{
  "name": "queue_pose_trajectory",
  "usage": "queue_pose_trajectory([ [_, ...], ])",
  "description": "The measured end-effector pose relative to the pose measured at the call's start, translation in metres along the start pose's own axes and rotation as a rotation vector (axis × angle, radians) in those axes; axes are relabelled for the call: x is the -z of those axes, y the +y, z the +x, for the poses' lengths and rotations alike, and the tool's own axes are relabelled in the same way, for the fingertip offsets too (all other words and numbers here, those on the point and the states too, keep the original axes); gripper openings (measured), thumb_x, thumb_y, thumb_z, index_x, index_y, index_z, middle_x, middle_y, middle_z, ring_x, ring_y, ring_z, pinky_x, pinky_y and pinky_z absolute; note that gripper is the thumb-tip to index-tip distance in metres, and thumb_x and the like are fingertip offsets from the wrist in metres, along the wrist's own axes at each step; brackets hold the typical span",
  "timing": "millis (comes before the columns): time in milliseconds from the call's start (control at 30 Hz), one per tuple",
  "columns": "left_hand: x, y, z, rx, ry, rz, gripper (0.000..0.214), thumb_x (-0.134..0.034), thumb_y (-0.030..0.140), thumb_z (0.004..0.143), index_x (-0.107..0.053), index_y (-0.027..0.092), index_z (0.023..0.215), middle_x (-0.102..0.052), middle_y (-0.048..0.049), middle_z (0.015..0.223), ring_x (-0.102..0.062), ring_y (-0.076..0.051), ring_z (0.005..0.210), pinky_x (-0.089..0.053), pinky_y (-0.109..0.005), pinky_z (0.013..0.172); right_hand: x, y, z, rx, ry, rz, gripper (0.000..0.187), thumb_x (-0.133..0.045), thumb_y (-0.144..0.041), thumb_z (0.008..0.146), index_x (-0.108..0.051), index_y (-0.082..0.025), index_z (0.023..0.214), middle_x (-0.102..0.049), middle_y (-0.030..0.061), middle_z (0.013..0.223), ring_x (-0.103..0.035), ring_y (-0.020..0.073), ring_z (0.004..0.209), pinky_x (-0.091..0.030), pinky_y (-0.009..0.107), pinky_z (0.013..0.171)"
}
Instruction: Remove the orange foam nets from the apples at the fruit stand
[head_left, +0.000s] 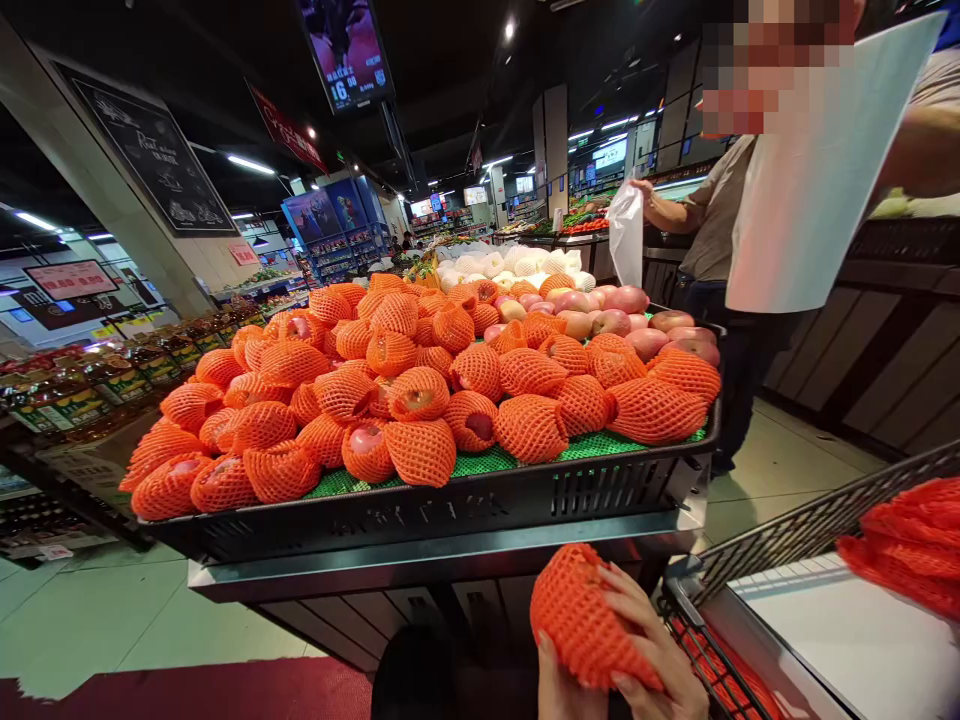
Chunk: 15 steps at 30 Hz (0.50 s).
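Note:
Between my two hands is a round fruit in an orange foam net [577, 615], held in front of the display stand. My left hand [564, 690] grips it from below left, with part of that hand out of frame. My right hand [664, 655] wraps its fingers around the right side of the net. The fruit inside is covered, so its kind cannot be made out. Beyond my hands, a black crate [442, 520] lined with green matting holds many similar net-wrapped fruits [420, 450]. Bare pinkish-red fruits [611, 322] lie at its back right.
At right stands a black wire basket or cart [795, 525] with a white box [847, 620] and orange foam nets [915, 545]. A person [709, 225] behind the crate holds plastic bags [626, 230]. Bottled goods [112, 375] line the left side.

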<state>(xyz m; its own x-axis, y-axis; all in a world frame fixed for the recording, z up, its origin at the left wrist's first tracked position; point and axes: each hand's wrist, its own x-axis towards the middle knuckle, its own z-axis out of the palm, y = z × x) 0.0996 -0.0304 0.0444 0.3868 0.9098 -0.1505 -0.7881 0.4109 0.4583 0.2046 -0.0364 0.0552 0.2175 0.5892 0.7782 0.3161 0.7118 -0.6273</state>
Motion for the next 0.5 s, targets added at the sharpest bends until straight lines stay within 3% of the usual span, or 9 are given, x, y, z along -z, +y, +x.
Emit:
queue_pose_trajectory([
  [67,0.001,-0.001,0.003,0.060,-0.014,-0.016,0.078,-0.063,0.082,0.057,-0.076,0.021,0.104,-0.072,-0.0136,0.109,-0.056,-0.032,0.121,-0.039,-0.040,0.108,0.010,0.002,0.003,0.127,-0.150,-0.059,0.015,-0.057,-0.034,0.091,-0.071,-0.034,0.095,-0.073,0.0031,0.090,-0.068,0.0336,0.100,-0.049,0.062,0.093],
  [133,0.004,-0.004,0.007,0.087,-0.007,-0.022,0.089,-0.053,0.090,0.055,-0.075,0.020,0.106,-0.071,-0.0154,0.110,-0.056,-0.034,0.120,-0.042,-0.044,0.106,0.019,0.003,0.003,0.219,-0.268,-0.108,0.023,-0.058,-0.029,0.090,-0.068,-0.036,0.110,-0.075,0.0021,0.085,-0.071,0.0306,0.089,-0.054,0.058,0.088],
  [200,0.009,-0.006,0.011,0.113,-0.001,-0.026,0.087,-0.053,0.089,0.057,-0.074,0.019,0.104,-0.070,-0.0158,0.109,-0.055,-0.035,0.121,-0.043,-0.046,0.104,0.022,0.002,0.003,0.260,-0.270,-0.144,0.038,-0.061,-0.025,0.088,-0.062,-0.039,0.122,-0.075,0.0012,0.086,-0.071,0.0283,0.087,-0.058,0.053,0.085],
  [267,0.013,-0.008,0.013,0.122,0.012,-0.017,0.079,-0.061,0.082,0.059,-0.075,0.018,0.103,-0.070,-0.0161,0.111,-0.052,-0.036,0.124,-0.041,-0.046,0.106,0.018,-0.004,0.005,0.186,-0.138,-0.196,0.048,-0.064,-0.023,0.084,-0.057,-0.042,0.127,-0.072,0.0020,0.103,-0.067,0.0290,0.102,-0.057,0.051,0.089],
  [333,0.014,-0.006,0.013,0.064,0.038,-0.002,0.071,-0.068,0.074,0.060,-0.075,0.019,0.103,-0.068,-0.0151,0.116,-0.047,-0.036,0.129,-0.036,-0.044,0.110,0.013,-0.010,0.011,0.016,-0.051,-0.236,0.049,-0.062,-0.026,0.086,-0.053,-0.041,0.132,-0.057,0.0041,0.135,-0.053,0.0330,0.126,-0.051,0.055,0.097],
  [400,0.011,-0.001,0.012,-0.060,0.056,-0.003,0.066,-0.071,0.071,0.060,-0.074,0.024,0.107,-0.066,-0.0117,0.124,-0.045,-0.035,0.132,-0.032,-0.043,0.113,0.008,-0.012,0.017,-0.112,-0.153,-0.210,0.049,-0.052,-0.039,0.091,-0.046,-0.036,0.140,-0.039,0.0055,0.153,-0.042,0.0360,0.136,-0.046,0.057,0.103],
  [500,0.008,0.013,0.013,-0.123,0.018,-0.043,0.068,-0.063,0.077,0.063,-0.072,0.029,0.111,-0.066,-0.0092,0.126,-0.049,-0.033,0.130,-0.032,-0.044,0.113,0.006,-0.003,0.016,-0.090,-0.368,-0.128,0.051,-0.038,-0.052,0.096,-0.046,-0.032,0.142,-0.048,0.0072,0.147,-0.050,0.0339,0.131,-0.046,0.053,0.105],
])
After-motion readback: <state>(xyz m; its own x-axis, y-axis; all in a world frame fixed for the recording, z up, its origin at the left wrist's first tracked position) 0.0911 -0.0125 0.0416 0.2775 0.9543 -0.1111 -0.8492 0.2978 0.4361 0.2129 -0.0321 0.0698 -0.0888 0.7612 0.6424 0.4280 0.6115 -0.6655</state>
